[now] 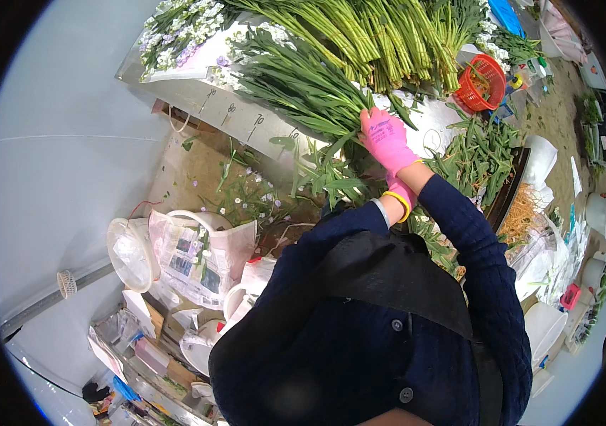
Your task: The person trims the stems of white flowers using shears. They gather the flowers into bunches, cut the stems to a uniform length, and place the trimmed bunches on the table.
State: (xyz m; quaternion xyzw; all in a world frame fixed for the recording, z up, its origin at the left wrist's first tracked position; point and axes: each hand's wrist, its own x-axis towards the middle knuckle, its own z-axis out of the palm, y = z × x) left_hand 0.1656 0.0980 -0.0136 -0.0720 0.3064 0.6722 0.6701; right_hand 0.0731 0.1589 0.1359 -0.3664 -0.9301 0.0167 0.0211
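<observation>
Both hands wear pink work gloves with yellow cuffs, and my forearms cross near the table's front edge. My right hand [386, 137] grips the lower end of a bunch of leafy flower stems [303, 88]. The bunch lies slanted across the metal table [186, 96], its white and lilac blossoms [228, 77] toward the far left. Beneath my right wrist, only the back part of my left hand [401, 195] shows; its fingers are hidden. Just beyond the bunch lie several tied bundles of bare green stems [345, 37]. Stripped leaves [329, 170] hang around the table edge below my hands.
A red plastic basket [483, 82] holds plant scraps at the back right. Cut leaves [479, 154] are heaped right of my hands. Handwritten length marks [231, 109] run along the table's front. White buckets [132, 253] and a newspaper-lined container [196, 261] stand on the floor at left.
</observation>
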